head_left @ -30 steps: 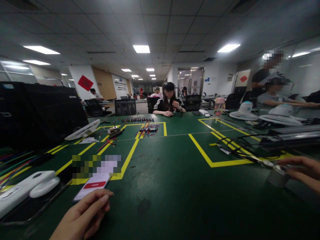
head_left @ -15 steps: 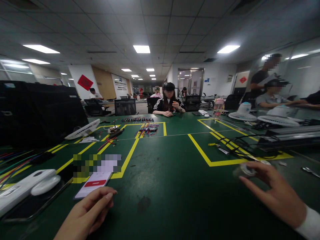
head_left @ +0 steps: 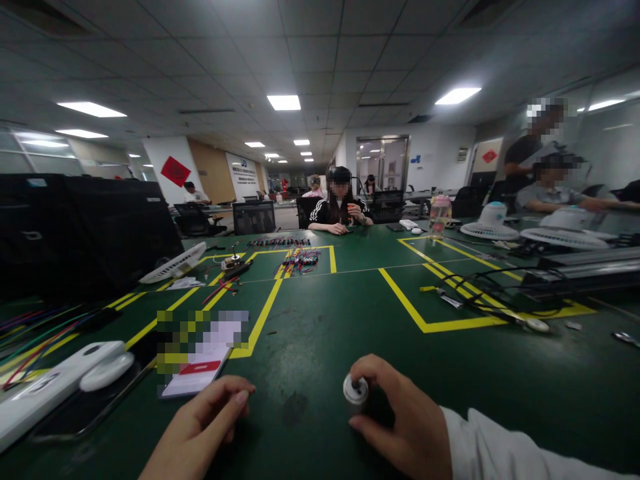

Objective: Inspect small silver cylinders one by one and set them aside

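Observation:
My right hand (head_left: 407,420) grips a small silver metal cylinder (head_left: 356,395) between thumb and forefinger, just above the green table (head_left: 320,333). The cylinder's round end, with a dark spot in its middle, faces up toward me. To the left, my left hand (head_left: 205,427) is closed loosely, thumb against the curled forefinger, and nothing shows in it. Just beyond that hand lies a phone (head_left: 195,379) with a lit screen, partly blurred out.
At left are a white power strip (head_left: 55,387), a dark phone (head_left: 85,413), coloured wires (head_left: 45,340) and a black case (head_left: 90,233). Wired parts (head_left: 300,260) lie mid-table. Black cables (head_left: 480,300), metal bars (head_left: 585,270) and white fans (head_left: 493,223) are at right. A person (head_left: 340,203) sits opposite.
My right hand has come in from the right toward the middle, carrying the cylinder. My left hand keeps its loosely closed pose; the view has shifted slightly.

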`<state>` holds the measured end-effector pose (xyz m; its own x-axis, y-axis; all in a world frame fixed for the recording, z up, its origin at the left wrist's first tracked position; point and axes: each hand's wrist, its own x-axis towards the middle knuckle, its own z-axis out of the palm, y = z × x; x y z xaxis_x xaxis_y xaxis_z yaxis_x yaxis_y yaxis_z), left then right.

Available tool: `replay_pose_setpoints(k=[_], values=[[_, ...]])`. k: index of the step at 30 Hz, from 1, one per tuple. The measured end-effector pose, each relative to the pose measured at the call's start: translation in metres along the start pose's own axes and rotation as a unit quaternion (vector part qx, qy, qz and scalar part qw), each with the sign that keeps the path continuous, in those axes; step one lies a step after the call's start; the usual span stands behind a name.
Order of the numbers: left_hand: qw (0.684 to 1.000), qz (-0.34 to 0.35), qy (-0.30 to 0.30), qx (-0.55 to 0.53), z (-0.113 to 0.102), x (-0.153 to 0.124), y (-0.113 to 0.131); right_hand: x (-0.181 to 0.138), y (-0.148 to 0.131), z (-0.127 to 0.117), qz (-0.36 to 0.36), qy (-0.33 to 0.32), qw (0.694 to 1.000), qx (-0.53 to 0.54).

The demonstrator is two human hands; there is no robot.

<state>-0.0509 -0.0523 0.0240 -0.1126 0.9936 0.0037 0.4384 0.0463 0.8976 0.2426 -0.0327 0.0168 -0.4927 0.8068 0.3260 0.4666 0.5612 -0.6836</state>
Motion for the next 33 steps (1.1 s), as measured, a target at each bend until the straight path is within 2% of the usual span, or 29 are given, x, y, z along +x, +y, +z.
replay_pose_setpoints(k=[5,9,12,18,25,29,33], values=[[0.991,0.096,-0.073,0.065,0.045,-0.004,0.026,0.003,0.0,-0.003,0.06,-0.007,0.996,0.07],[0.98,0.168,-0.106,0.031,0.086,-0.004,0.052,0.007,0.005,-0.003,0.033,-0.042,0.993,0.105],[0.971,0.218,-0.099,0.028,0.101,-0.002,0.066,0.006,0.009,-0.004,0.025,-0.035,0.993,0.11],[0.97,0.229,-0.079,0.008,0.105,0.002,0.074,0.005,0.006,-0.005,0.052,-0.032,0.995,0.076],[0.975,0.212,-0.059,-0.044,0.092,0.015,0.065,0.001,0.003,-0.013,0.071,-0.02,0.997,0.038],[0.97,0.214,-0.102,0.061,0.092,0.018,0.052,-0.003,0.008,-0.017,0.082,-0.014,0.996,0.034],[0.948,0.228,-0.111,0.191,0.099,0.015,0.047,-0.008,0.011,-0.021,0.101,0.024,0.994,0.018]])
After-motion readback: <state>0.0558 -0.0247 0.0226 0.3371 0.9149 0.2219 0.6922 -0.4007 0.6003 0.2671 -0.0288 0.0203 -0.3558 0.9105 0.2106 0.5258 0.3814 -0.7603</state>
